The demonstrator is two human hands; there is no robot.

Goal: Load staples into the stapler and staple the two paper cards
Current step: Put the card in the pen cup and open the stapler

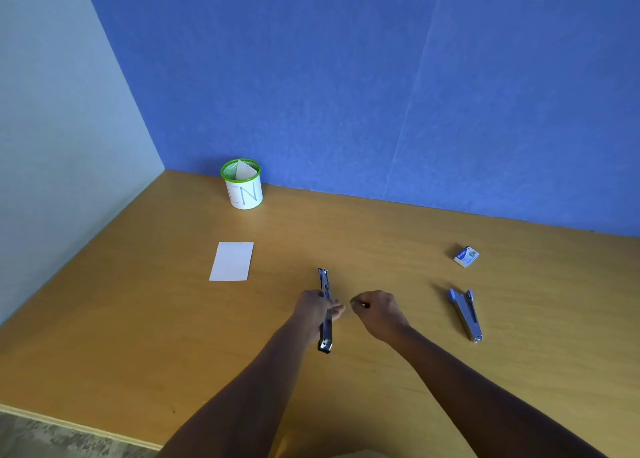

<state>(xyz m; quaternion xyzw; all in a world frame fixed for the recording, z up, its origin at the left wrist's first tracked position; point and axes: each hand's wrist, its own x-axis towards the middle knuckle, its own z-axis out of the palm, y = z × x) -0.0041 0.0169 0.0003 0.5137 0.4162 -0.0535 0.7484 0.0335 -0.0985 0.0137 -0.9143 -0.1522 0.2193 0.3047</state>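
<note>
My left hand (313, 310) grips a long dark stapler (325, 314) that is swung open flat, its metal channel pointing away from me. Just to its right, my right hand (379, 314) is pinched shut on something small at the fingertips; I cannot tell what it is. A white paper card (231, 261) lies flat on the wooden table (381, 249) to the left. A small blue staple box (466, 256) sits at the right, its flap open.
A second stapler (465, 314), blue and metal, lies closed at the right, below the staple box. A green-rimmed white cup (242, 184) marked "IN" stands at the back by the blue wall, a card corner poking out. The table's front edge runs at lower left.
</note>
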